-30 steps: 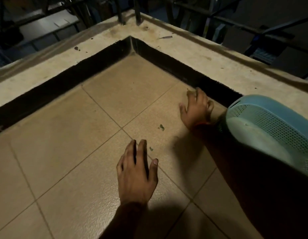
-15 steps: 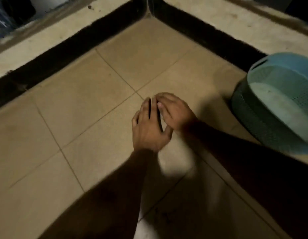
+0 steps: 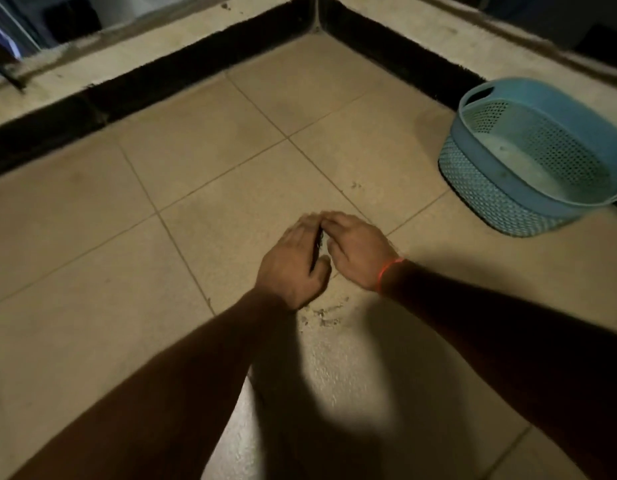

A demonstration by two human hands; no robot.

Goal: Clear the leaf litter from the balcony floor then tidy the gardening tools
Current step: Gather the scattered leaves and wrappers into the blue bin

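On the tiled floor point(image 3: 210, 188), both hands' grip unclear; blue basket point(image 3: 528, 188) nearby.

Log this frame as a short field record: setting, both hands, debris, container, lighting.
setting: tiled floor in a corner edged by a dark skirting strip
left hand: fingers together, cupped against the right, on the floor
right hand: fingertips meet the left; red band on wrist
debris: small dark bits between the hands; crumbs near the left wrist
container: blue basket on the floor, to the right
lighting: dim, arm shadows
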